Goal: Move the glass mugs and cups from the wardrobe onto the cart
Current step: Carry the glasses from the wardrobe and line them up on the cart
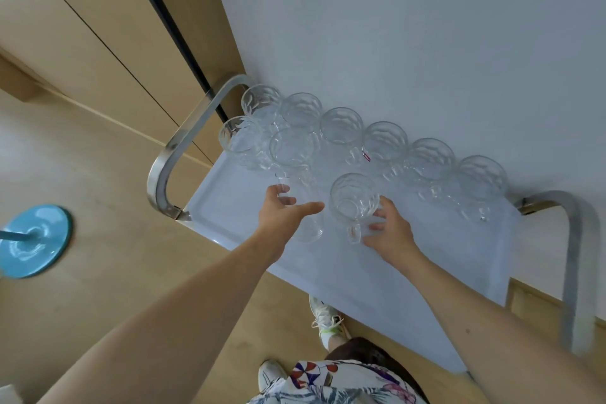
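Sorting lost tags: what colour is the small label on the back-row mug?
Red, on the mug label in the head view.

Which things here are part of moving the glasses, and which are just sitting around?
For the job:
glass mug by the right hand
tall glass in the left hand
glasses already lined up
cart

Just around:
blue round base on the floor
wooden cabinet doors
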The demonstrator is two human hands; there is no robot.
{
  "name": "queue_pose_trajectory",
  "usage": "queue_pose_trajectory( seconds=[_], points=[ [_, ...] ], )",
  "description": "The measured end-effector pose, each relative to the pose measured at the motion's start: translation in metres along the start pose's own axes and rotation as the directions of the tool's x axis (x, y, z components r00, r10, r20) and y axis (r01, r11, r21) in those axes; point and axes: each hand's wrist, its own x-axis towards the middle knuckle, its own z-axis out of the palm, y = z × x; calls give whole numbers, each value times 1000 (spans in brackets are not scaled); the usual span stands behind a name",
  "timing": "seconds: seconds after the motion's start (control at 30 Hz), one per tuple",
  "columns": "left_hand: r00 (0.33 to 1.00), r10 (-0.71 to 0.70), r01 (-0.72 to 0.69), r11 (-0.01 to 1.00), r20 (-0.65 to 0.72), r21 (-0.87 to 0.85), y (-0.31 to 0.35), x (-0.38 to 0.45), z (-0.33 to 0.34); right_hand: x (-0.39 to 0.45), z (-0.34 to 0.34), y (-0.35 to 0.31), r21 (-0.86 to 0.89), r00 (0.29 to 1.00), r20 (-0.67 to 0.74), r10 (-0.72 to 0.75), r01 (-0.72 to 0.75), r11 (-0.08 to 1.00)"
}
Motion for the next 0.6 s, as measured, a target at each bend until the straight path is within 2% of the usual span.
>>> queue_pose_trajectory(
  seconds=[0.13,0.33,0.6],
  points=[
    [1000,12,-13,1000,-9,-20,-2,1,3,-11,7,9,41,996,84,29,-32,999],
    [1000,26,-26,1000,-14,-9,-1,-3,-1,-1,21,-16,68,998,-52,18,-14,998],
    [998,60,-59,997,-31,49,2,-2,-10,30,16,-30,8,999,-32,30,-30,1000]
  ],
)
